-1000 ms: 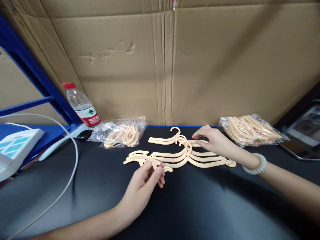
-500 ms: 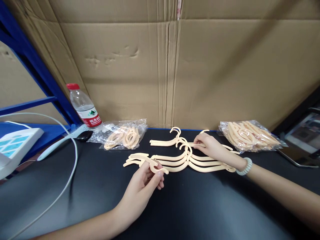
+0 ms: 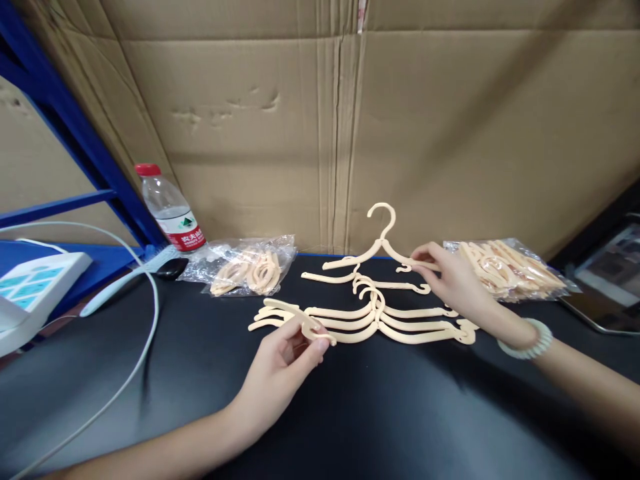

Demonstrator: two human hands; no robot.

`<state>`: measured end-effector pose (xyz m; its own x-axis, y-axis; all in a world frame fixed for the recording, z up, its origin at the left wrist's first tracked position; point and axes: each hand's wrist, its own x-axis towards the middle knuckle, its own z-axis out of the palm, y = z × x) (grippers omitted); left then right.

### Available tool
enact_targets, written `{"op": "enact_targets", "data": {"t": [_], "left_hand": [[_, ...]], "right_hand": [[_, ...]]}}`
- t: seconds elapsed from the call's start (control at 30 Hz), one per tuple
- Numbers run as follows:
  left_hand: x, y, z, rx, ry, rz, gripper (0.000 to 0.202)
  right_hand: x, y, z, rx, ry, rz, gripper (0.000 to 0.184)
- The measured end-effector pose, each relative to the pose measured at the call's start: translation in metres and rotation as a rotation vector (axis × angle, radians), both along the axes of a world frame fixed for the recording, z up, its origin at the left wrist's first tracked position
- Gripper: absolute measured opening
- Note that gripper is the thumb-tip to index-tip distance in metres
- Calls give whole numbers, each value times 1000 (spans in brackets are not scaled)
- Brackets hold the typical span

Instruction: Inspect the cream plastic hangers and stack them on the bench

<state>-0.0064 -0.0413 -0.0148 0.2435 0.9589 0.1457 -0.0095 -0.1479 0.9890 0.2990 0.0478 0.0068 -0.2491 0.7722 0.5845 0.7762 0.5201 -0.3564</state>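
My right hand pinches the right arm of a cream plastic hanger and holds it raised above the black table, hook pointing up. Under it another hanger lies flat, and in front of that a stack of hangers rests on the table. My left hand is closed on a small curved cream piece at the left end of the stack. A pale bead bracelet circles my right wrist.
A clear bag of cream parts lies at the back left, another fuller bag at the back right. A water bottle, a white cable, a white device, blue shelving, a cardboard wall and a tablet surround the table.
My right hand took one hanger from the back of the pile and lifted it up and to the right. My left hand stayed in place on the curved piece.
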Motion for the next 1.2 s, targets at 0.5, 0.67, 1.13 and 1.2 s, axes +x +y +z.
{"op": "enact_targets", "data": {"t": [0.5,0.67,1.13,1.2], "left_hand": [[-3,4,7,-183,-390,-95,11],[-3,3,10,-211,-427,-176,9],[-3,4,10,-295,-469,-145,14],[-3,5,10,-295,-465,-154,16]], "right_hand": [[4,-89,-23,27,18,144,17],[5,-86,-25,67,-2,179,23],[3,-89,-28,156,-27,169,24],[3,-90,-29,166,-36,161,23]]}}
